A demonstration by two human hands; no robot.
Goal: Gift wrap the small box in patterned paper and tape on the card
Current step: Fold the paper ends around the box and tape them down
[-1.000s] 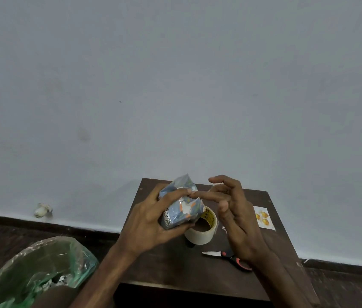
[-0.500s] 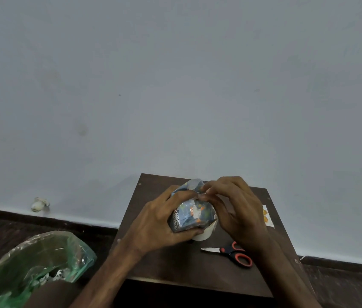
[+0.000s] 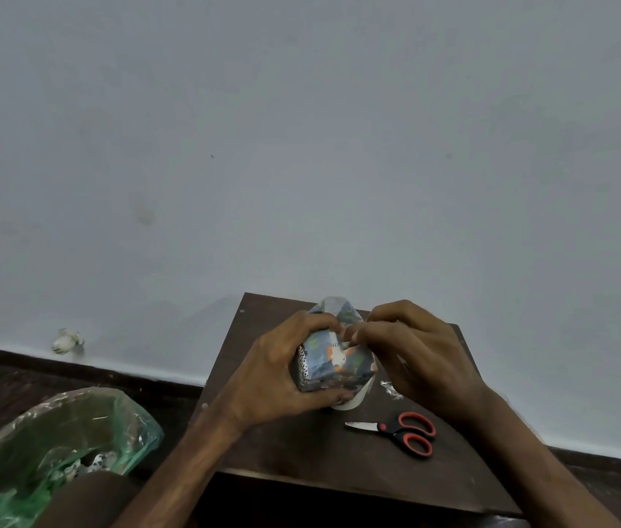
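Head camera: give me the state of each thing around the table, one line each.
Box: wrapped in patterned paper, far end flap sticking up.
Left hand: grips the box.
Right hand: pinches the box's top paper.
Tape roll: on the table, mostly hidden by the box.
Scissors: closed, lying flat.
Bin bag: open, scraps inside.

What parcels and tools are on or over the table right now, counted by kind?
Wrapped box, gripped by left hand and right hand: 1
Tape roll, partly hidden behind the box: 1
Scissors: 1
Total: 3
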